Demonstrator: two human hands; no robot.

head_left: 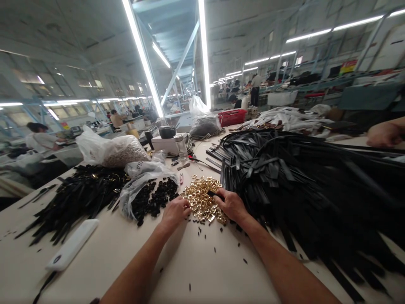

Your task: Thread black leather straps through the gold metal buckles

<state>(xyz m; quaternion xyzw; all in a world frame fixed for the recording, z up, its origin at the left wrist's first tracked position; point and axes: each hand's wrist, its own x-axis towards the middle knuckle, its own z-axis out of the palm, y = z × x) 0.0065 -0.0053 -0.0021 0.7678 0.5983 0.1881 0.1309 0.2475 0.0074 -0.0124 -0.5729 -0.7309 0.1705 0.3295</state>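
A heap of gold-coloured metal buckles [202, 194] lies on the table between my hands. My right hand [232, 206] is closed at the heap's right side, pinching the end of a black strap [212, 194] that points left over the buckles. At the heap's left edge is my left hand [176, 211], its fingers curled together; what they hold, if anything, is hidden. Left of it, small black loops [155, 194] spill from a clear plastic bag [126, 198]. A big pile of black straps [284, 181] spreads to the right of my right hand.
Finished-looking black straps with gold parts [79, 198] lie at the left, near a white power bank [74, 245] with a cable. Behind stand a glass jar [181, 147], filled plastic bags [117, 150] and a red basket [232, 117]. Another person's hand [384, 134] is at the far right.
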